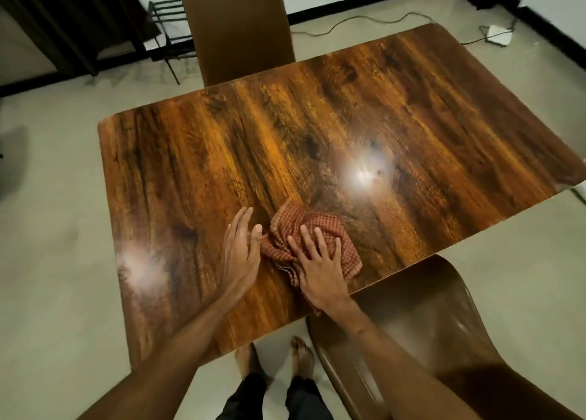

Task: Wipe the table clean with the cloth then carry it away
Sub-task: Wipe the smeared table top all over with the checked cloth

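Note:
A crumpled red-and-tan checked cloth (320, 226) lies on the glossy wooden table (396, 118), near its front edge. My right hand (318, 269) presses flat on top of the cloth, fingers spread over it. My left hand (241, 248) stands on its edge just left of the cloth, fingers straight and together, thumb touching the cloth's left fold. It holds nothing.
A brown chair (421, 327) stands at the table's near right corner, beside my right arm. Another brown chair (236, 29) is tucked in at the far side. A metal rack (166, 33) and cables (364, 23) lie on the floor beyond. My bare feet (301, 353) are below the table edge.

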The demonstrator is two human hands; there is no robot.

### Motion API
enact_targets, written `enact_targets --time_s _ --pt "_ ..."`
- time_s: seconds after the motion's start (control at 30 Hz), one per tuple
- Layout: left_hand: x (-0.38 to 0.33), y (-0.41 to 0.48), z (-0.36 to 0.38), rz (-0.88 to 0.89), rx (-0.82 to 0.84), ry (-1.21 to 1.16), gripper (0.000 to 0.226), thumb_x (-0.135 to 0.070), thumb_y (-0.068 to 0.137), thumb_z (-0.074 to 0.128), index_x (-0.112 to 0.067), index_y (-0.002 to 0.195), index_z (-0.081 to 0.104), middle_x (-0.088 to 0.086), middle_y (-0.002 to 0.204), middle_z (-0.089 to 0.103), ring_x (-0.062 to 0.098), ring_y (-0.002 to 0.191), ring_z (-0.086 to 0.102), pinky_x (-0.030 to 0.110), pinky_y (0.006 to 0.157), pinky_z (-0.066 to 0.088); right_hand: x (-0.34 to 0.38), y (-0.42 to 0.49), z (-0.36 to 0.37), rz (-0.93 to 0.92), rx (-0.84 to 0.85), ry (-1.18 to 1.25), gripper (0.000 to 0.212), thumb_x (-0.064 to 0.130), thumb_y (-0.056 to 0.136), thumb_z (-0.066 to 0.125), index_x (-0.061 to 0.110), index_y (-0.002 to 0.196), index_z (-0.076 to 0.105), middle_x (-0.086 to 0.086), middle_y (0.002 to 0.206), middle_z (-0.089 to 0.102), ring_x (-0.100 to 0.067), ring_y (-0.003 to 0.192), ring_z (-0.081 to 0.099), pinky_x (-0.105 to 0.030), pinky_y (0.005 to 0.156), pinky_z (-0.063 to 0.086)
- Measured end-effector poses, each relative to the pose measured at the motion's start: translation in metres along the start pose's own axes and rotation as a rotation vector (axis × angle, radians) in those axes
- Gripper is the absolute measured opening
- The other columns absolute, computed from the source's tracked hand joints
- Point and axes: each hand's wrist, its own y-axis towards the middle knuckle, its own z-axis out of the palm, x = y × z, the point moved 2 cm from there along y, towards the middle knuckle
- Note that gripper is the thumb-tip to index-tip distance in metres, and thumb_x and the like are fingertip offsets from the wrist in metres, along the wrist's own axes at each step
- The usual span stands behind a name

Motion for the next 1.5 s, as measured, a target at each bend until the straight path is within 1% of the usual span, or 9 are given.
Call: enact_targets --time_s 0.23,0.37,0.47,0.63,0.87,1.03,1.13,1.3,1.5 --pt "0.035 -0.041 -0.044 -0.157 -0.097 0.003 0.062 -0.063 0.102 0.02 -0.034 0.157 0.027 -0.014 0.165 0.024 0.008 0.152 0.023 0.045 0.127 0.018 -0.038 -0.009 -0.01 0.314 -0.098 0.036 0.065 0.043 0.105 0.036 0.035 0.166 0.014 -0.008 0.175 0.005 -0.04 0.159 0.005 -0.078 0.118 0.005" --pt "0.057 -0.066 -0.075 -0.266 -0.157 0.041 0.065 -0.065 0.1 0.018 -0.034 0.157 0.027 -0.013 0.165 0.027 0.01 0.151 0.025 0.033 0.126 0.009 0.083 -0.015 0.021 0.026 -0.007 0.02 0.067 0.053 0.101 0.021 0.037 0.165 0.013 -0.005 0.174 0.005 -0.039 0.159 0.005 -0.075 0.119 0.001" --pt "0.078 -0.083 -0.1 -0.296 -0.209 0.051 0.063 -0.06 0.102 0.021 -0.029 0.157 0.032 -0.007 0.164 0.032 0.015 0.151 0.027 0.042 0.127 0.016 0.131 -0.02 0.038 -0.254 0.026 -0.067 0.067 0.053 0.103 0.023 0.041 0.165 0.002 0.0 0.175 -0.007 -0.031 0.16 -0.007 -0.072 0.122 0.003" --pt "0.119 -0.104 -0.137 -0.366 -0.26 -0.115 0.07 -0.07 0.096 0.022 -0.034 0.157 0.028 -0.006 0.164 0.031 0.02 0.15 0.032 0.051 0.123 0.029 0.136 -0.016 0.029 -0.029 0.033 -0.057 0.064 0.056 0.103 0.01 0.039 0.165 0.007 -0.001 0.175 -0.005 -0.031 0.16 -0.007 -0.071 0.122 -0.002" --pt "0.174 -0.126 -0.177 -0.372 -0.345 -0.134 0.065 -0.065 0.101 0.022 -0.031 0.156 0.031 -0.007 0.164 0.03 0.011 0.152 0.026 0.045 0.124 0.026 0.266 -0.073 0.076 -0.361 0.103 -0.121 0.067 0.054 0.101 0.027 0.033 0.164 0.024 -0.007 0.172 0.023 -0.038 0.155 0.028 -0.072 0.117 0.016" --pt "0.196 -0.12 -0.196 -0.383 -0.358 -0.145 0.064 -0.062 0.101 0.023 -0.029 0.155 0.033 -0.004 0.164 0.032 0.012 0.152 0.026 0.042 0.124 0.026 0.323 -0.046 0.084 -0.49 0.182 -0.201 0.083 0.064 0.095 0.048 0.038 0.165 0.012 -0.005 0.175 0.006 -0.037 0.158 0.015 -0.073 0.119 0.017" --pt "0.202 -0.108 -0.206 -0.372 -0.363 -0.147 0.065 -0.063 0.101 0.022 -0.03 0.155 0.033 -0.006 0.164 0.031 0.011 0.152 0.026 0.04 0.123 0.026 0.323 -0.028 0.079 -0.534 0.182 -0.189 0.074 0.061 0.1 0.033 0.037 0.166 0.007 -0.003 0.175 0.004 -0.034 0.159 0.016 -0.072 0.118 0.024" --pt "0.206 -0.083 -0.212 -0.35 -0.363 -0.126 0.061 -0.06 0.103 0.024 -0.031 0.156 0.031 -0.007 0.164 0.03 0.008 0.152 0.024 0.035 0.123 0.025 0.322 0.059 0.054 -0.447 0.127 -0.179 0.063 0.046 0.107 0.018 0.037 0.165 -0.002 0.001 0.175 -0.006 -0.029 0.161 -0.002 -0.071 0.122 0.009" --pt "0.201 -0.034 -0.218 -0.351 -0.385 -0.141 0.055 -0.054 0.106 0.031 -0.032 0.156 0.031 -0.007 0.165 0.03 0.009 0.152 0.025 0.039 0.122 0.028 0.33 0.155 0.03 -0.473 0.128 -0.126 0.062 0.043 0.11 0.027 0.038 0.165 -0.001 0.005 0.174 -0.012 -0.027 0.161 -0.01 -0.07 0.123 -0.001"
